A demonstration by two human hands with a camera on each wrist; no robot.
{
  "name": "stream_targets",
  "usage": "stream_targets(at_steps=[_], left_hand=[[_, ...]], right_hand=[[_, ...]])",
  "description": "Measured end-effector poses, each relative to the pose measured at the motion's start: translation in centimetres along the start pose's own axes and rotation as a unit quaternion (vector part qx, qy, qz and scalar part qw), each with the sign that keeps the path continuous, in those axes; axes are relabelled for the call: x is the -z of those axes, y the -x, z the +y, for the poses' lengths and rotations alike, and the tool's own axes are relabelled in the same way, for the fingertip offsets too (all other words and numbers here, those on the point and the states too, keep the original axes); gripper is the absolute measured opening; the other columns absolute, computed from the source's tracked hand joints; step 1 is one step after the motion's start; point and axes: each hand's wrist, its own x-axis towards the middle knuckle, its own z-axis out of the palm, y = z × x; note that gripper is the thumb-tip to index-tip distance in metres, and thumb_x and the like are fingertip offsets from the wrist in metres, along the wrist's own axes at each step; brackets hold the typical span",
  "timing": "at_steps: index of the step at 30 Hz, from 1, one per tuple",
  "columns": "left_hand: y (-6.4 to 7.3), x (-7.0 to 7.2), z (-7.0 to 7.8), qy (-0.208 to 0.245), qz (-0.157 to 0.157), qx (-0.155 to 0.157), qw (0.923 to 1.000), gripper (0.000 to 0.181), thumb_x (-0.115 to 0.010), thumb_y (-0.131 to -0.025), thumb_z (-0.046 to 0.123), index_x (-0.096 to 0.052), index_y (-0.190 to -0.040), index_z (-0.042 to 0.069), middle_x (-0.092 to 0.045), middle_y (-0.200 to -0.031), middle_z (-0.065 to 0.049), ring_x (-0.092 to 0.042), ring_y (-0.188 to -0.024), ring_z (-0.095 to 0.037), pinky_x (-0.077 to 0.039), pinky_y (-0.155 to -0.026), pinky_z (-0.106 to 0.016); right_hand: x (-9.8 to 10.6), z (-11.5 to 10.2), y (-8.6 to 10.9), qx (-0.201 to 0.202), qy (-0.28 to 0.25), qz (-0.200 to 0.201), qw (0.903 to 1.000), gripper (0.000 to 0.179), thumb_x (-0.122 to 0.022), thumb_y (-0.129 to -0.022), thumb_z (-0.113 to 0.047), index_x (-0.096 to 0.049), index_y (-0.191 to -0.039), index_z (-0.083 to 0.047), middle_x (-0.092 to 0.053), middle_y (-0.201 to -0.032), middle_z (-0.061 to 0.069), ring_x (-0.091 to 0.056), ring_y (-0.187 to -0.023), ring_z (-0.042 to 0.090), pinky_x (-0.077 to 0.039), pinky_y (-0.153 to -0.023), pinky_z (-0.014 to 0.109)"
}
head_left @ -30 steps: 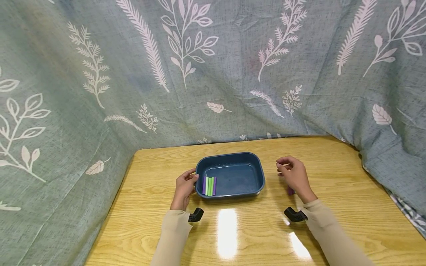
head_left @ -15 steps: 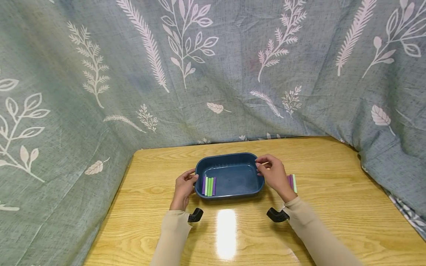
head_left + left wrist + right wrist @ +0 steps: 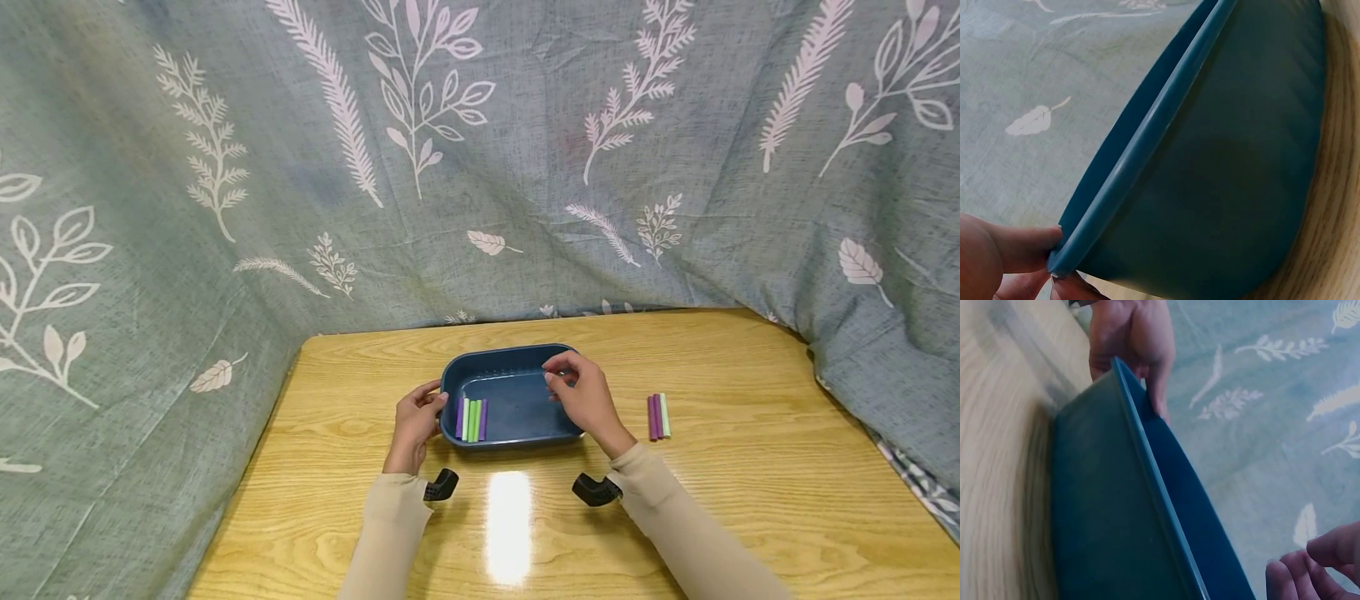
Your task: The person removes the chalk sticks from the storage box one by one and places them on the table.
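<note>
A dark blue rectangular tray [image 3: 517, 442] sits on the wooden table. My left hand [image 3: 412, 425] grips its left end, the thumb [image 3: 1029, 247] over the rim and fingers beneath it. Inside at the left, several short coloured sticks stand side by side: purple sticks [image 3: 483, 421] at both ends, green sticks [image 3: 474, 421] and a pale green stick [image 3: 466, 421] between. My right hand [image 3: 585, 400] is above the tray's right part, thumb and fingertips bent toward each other. In the right wrist view its fingers [image 3: 1282, 578] show beyond the rim; I cannot tell whether they hold something.
Right of the tray, two dark purple sticks [image 3: 654, 418] and a pale green stick [image 3: 664, 415] lie together on the table [image 3: 750, 467]. A leaf-patterned grey-green cloth [image 3: 480, 275] hangs behind and at both sides. Black wrist mounts [image 3: 596, 490] jut from the sleeves.
My right hand has moved left from near the sticks on the right to over the tray, uncovering those sticks. My left hand keeps its grip on the tray, which stays put.
</note>
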Motion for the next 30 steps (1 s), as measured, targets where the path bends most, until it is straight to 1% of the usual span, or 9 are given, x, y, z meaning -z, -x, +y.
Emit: stream_targets(at_steps=[2,6,7,13,17,19,26,30], left_hand=[[0.0,0.0,0.0,-0.002,0.001,0.0,1.0,0.035,-0.066,-0.104,0.005,-0.065,-0.139,0.0,-0.058,-0.1,-0.005,-0.059,-0.074,-0.012,-0.052,-0.056,-0.022],[0.0,0.1,0.1,-0.004,-0.001,0.001,1.0,0.036,-0.065,-0.105,0.006,-0.065,-0.14,0.0,-0.058,-0.101,-0.005,-0.059,-0.076,-0.013,-0.053,-0.056,-0.022],[0.0,0.1,0.1,-0.004,-0.001,0.003,1.0,0.036,-0.065,-0.105,0.006,-0.065,-0.14,0.001,-0.057,-0.101,-0.005,-0.059,-0.077,-0.012,-0.053,-0.057,-0.022],[-0.1,0.0,0.1,-0.001,0.002,0.009,1.0,0.036,-0.065,-0.105,0.006,-0.065,-0.141,0.002,-0.056,-0.104,-0.006,-0.06,-0.08,-0.012,-0.054,-0.058,-0.023],[-0.2,0.0,0.1,-0.004,0.002,0.011,0.9999,0.036,-0.064,-0.105,0.006,-0.065,-0.141,0.003,-0.057,-0.104,-0.006,-0.06,-0.08,-0.013,-0.054,-0.058,-0.023],[-0.1,0.0,0.0,-0.006,0.002,0.012,0.9999,0.036,-0.064,-0.105,0.006,-0.065,-0.141,0.003,-0.057,-0.104,-0.006,-0.06,-0.081,-0.014,-0.054,-0.059,-0.024],[-0.1,0.0,-0.1,-0.006,-0.001,0.008,1.0,0.036,-0.065,-0.105,0.007,-0.065,-0.141,0.003,-0.059,-0.104,-0.006,-0.062,-0.082,-0.016,-0.055,-0.059,-0.024],[-0.1,0.0,-0.2,-0.003,-0.003,0.006,1.0,0.036,-0.064,-0.105,0.007,-0.065,-0.141,0.002,-0.059,-0.103,-0.006,-0.062,-0.082,-0.016,-0.055,-0.058,-0.024]], right_hand=[[-0.4,-0.1,0.0,-0.002,-0.007,-0.004,1.0,0.011,-0.064,-0.102,0.006,-0.07,-0.111,0.003,-0.067,-0.106,0.022,-0.069,-0.082,0.041,-0.063,-0.073,0.045],[-1.4,-0.4,0.0,-0.007,-0.014,-0.01,0.9998,0.011,-0.065,-0.101,0.006,-0.07,-0.111,0.002,-0.067,-0.105,0.021,-0.069,-0.082,0.043,-0.063,-0.074,0.05],[-1.7,-0.4,0.0,-0.008,-0.015,-0.012,0.9998,0.011,-0.066,-0.101,0.006,-0.07,-0.11,0.002,-0.067,-0.104,0.021,-0.069,-0.083,0.043,-0.063,-0.074,0.05],[-3.6,-0.6,0.0,-0.021,-0.019,-0.022,0.9994,0.011,-0.068,-0.099,0.007,-0.07,-0.107,0.0,-0.068,-0.101,0.017,-0.069,-0.079,0.035,-0.063,-0.069,0.039],[-4.7,-0.5,0.1,-0.025,-0.029,-0.032,0.9988,0.011,-0.068,-0.098,0.007,-0.07,-0.106,0.0,-0.067,-0.099,0.016,-0.068,-0.075,0.027,-0.062,-0.069,0.041],[-5.2,-0.4,0.1,-0.026,-0.031,-0.033,0.9986,0.011,-0.069,-0.098,0.008,-0.07,-0.104,0.0,-0.067,-0.098,0.015,-0.067,-0.074,0.026,-0.062,-0.069,0.041],[-6.4,-0.1,0.0,-0.042,-0.031,-0.033,0.9981,0.008,-0.069,-0.098,0.007,-0.071,-0.103,0.002,-0.068,-0.096,0.014,-0.067,-0.073,0.022,-0.062,-0.065,0.033],[-6.9,-0.1,-0.1,-0.04,-0.035,-0.031,0.9981,0.008,-0.068,-0.097,0.008,-0.07,-0.104,0.006,-0.068,-0.095,0.015,-0.066,-0.072,0.02,-0.062,-0.064,0.034]])
